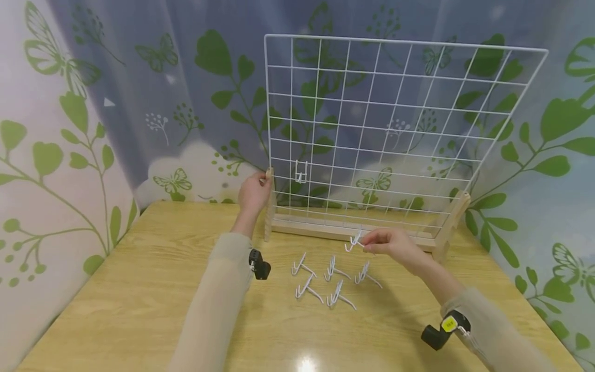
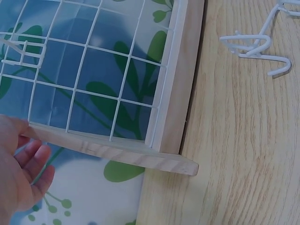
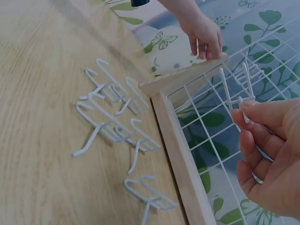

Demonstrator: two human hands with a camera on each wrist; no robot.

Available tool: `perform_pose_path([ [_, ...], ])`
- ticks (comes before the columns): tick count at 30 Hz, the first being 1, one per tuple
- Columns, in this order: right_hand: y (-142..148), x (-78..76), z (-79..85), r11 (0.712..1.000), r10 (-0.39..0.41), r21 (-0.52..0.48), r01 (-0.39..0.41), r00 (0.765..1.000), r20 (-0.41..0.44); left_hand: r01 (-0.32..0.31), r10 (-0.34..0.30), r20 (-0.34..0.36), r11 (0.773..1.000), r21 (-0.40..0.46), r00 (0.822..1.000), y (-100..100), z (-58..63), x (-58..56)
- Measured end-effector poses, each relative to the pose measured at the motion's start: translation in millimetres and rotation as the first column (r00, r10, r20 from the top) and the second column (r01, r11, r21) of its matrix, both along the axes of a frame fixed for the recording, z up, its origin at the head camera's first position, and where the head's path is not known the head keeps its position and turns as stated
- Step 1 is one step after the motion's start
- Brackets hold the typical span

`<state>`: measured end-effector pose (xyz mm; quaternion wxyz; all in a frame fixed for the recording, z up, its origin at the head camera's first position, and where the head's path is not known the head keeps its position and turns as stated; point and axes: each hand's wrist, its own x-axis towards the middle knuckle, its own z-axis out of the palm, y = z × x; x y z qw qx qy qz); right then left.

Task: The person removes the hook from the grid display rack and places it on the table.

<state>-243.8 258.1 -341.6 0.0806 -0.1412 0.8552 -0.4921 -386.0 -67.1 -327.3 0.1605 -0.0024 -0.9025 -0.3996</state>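
Observation:
My right hand [image 1: 392, 247] pinches a white wire hook [image 1: 355, 241] between thumb and fingertips, just in front of the stand's base. In the right wrist view the hook's two prongs [image 3: 225, 89] point up, away from the fingers. My left hand [image 1: 254, 194] grips the top end of the wooden side post [image 1: 269, 206] at the stand's left. A white wire grid panel [image 1: 358, 126] stands upright in this wooden stand. One hook [image 1: 301, 173] hangs on the grid's lower left. Several more hooks [image 1: 332, 271] lie on the table before the stand.
The wood-grain table [image 1: 153, 289] reaches back to a patterned curtain [image 1: 186, 113] behind the grid. The right wooden post [image 1: 453, 225] stands beyond my right hand. Small black cameras [image 1: 259, 264] are strapped to both sleeves.

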Motion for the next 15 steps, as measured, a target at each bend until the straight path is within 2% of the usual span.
perform_pose_path([
  [7,17,9.6,-16.7,0.999,0.049,0.013,-0.050,0.998,0.042,-0.007,0.007,-0.018,1.000,0.006,1.000,1,-0.8,-2.2],
  [15,32,19.2,-40.3,0.992,0.112,0.039,-0.116,0.988,0.111,-0.014,0.014,-0.007,1.000,0.010,1.000,1,-0.9,-2.8],
])
